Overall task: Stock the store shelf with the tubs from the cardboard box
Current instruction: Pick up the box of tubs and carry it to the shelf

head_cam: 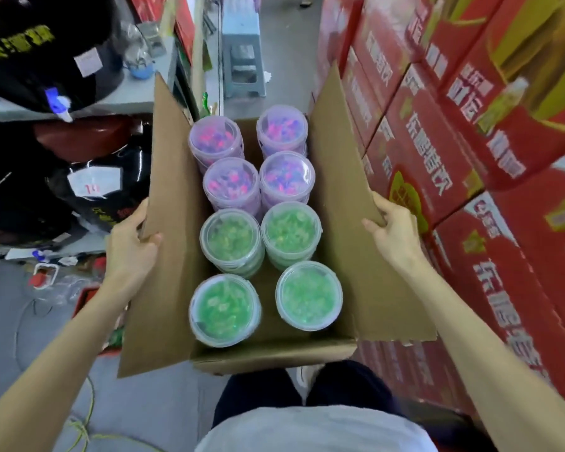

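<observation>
Gripping the cardboard box (340, 197) flaps, left hand (129, 246) and right hand (393, 228); eight tubs (230, 238) inside.

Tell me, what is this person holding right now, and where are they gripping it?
The open cardboard box of tubs, held by its two long side flaps: the left hand grips the left flap's edge, the right hand the right flap's edge. No tub is held.

One wide-angle view from a camera on my head, looking forward and steeply down along my own body. My shirt fills the bottom centre of the frame, my forearms reach in from the lower corners. The open cardboard box (340, 197) sits close, in the middle. Straight lines bow towards the frame's edges, and the far floor lies at top centre.
</observation>
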### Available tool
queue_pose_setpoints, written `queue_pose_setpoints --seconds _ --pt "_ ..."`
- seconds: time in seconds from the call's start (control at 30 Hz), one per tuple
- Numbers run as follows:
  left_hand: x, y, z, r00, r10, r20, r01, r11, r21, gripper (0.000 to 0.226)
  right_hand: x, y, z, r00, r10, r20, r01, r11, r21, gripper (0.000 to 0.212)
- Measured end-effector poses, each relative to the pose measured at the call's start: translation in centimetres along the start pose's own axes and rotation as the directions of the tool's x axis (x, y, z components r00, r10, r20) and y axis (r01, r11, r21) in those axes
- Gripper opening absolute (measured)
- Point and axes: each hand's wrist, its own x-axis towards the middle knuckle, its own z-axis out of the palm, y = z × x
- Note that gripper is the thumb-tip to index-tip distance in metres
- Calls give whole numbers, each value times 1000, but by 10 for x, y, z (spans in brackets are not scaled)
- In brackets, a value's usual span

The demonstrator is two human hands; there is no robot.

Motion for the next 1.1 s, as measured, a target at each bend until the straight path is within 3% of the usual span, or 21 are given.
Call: queue_pose_setpoints --seconds 0.37,0.5,0.73,1.1 --pt "156 55 74 986 -163 -38 161 986 -38 69 214 14 0 996 8 93 -6 1000 -16 58" --pt "244 76 94 989 -138 -59 140 989 40 65 310 15 19 989 21 146 -26 999 33 63" --pt "406 101 118 983 -177 -43 179 983 33 62 466 -28 36 993 38 112 -39 999 4 57" --pt "682 155 184 976 -174 -132 189 976 110 63 766 -57 61 989 -30 143 36 999 -38 60"
